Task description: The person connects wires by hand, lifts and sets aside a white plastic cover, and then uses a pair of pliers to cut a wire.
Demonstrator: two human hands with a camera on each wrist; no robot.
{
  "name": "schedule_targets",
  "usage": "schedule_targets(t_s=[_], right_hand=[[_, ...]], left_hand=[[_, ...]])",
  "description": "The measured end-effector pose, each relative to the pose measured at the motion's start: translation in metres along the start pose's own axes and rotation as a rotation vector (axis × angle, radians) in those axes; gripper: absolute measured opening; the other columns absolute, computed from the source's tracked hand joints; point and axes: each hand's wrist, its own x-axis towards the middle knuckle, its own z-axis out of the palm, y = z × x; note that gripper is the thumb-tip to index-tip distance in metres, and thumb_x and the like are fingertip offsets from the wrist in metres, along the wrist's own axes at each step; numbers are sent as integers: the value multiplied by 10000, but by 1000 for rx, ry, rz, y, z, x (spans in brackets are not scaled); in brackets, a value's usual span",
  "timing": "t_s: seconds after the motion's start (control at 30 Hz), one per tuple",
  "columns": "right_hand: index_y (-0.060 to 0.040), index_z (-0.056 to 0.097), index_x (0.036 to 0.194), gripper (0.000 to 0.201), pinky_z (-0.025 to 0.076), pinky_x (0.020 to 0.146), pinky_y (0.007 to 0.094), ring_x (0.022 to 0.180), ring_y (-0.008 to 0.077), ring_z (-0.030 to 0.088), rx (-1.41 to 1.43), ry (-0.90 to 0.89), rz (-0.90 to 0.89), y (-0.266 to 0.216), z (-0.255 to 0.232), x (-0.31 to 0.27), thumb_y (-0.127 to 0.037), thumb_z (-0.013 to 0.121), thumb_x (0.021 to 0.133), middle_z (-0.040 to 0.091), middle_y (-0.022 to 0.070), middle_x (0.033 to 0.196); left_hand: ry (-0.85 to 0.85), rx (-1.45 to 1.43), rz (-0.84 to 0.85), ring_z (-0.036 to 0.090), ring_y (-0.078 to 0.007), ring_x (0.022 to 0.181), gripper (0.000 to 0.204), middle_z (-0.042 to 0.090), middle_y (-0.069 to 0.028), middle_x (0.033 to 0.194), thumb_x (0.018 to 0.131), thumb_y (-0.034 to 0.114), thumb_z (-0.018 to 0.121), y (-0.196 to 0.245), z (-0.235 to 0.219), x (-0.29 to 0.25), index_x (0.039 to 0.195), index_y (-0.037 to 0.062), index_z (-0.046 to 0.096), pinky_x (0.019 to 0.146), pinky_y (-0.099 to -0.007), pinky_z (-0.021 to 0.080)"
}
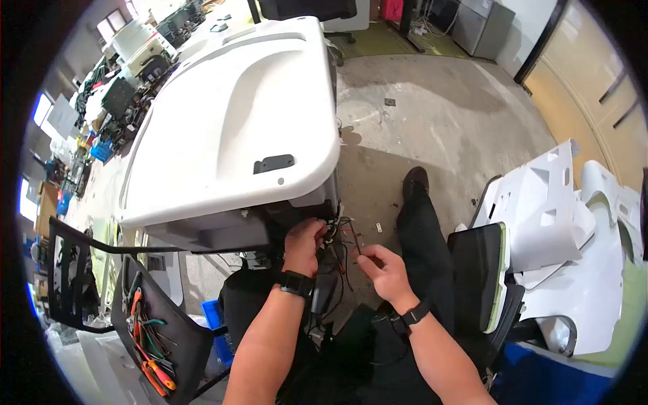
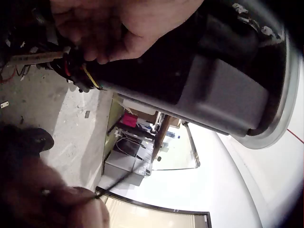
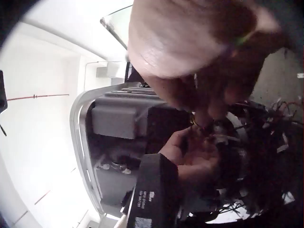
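One thin dark strand (image 2: pixel 112 185) sits pinched in the right hand (image 1: pixel 385 275); the left hand (image 1: pixel 302 248) grips tangled wires (image 2: pixel 90 77), which careless tugging could snap.

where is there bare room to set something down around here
Bare room: the contoured white plastic cover, beyond its dark oblong plate, and the grey concrete floor between that cover and the beige panelled doors. Crowded: the thin tangled wires beside the left hand, and the black seat strewn with orange-handled tools.
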Motion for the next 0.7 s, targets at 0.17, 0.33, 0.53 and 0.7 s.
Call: schedule_targets(t_s=[0.17, 0.33, 0.53, 0.7], right_hand=[[14, 610, 899, 147, 420, 577, 222, 634, 79, 528, 23, 104, -102, -11, 1, 3, -116, 615, 829, 609, 40, 731], [25, 604, 881, 148, 428, 568, 211, 625, 71, 544, -23, 68, -13, 1, 1, 1, -116, 613, 836, 618, 35, 729], [-2, 604, 836, 130, 422, 549, 212, 612, 72, 543, 101, 140, 59, 13, -3, 1, -131, 600, 843, 605, 18, 705], [-10, 599, 817, 138, 414, 547, 215, 595, 81, 522, 43, 165, 31, 20, -3, 2, -143, 585, 850, 589, 12, 690]], left_hand=[[9, 26, 4, 578, -104, 727, 267, 632, -19, 845, 768, 110, 615, -4, 1, -2, 1024, 40, 591, 610, -236, 406], [-49, 53, -41, 573, -95, 710, 311, 624, -19, 859, 782, 125, 580, 5, -2, -16, 1082, 42, 585, 587, -228, 410], [-111, 44, 7, 565, -96, 728, 261, 628, -28, 861, 779, 108, 575, 16, -9, -38, 1026, 37, 619, 613, -234, 417], [-193, 38, 132, 530, -100, 724, 285, 597, -51, 837, 813, 119, 567, 58, 21, -107, 1053, -33, 580, 656, -224, 423]])
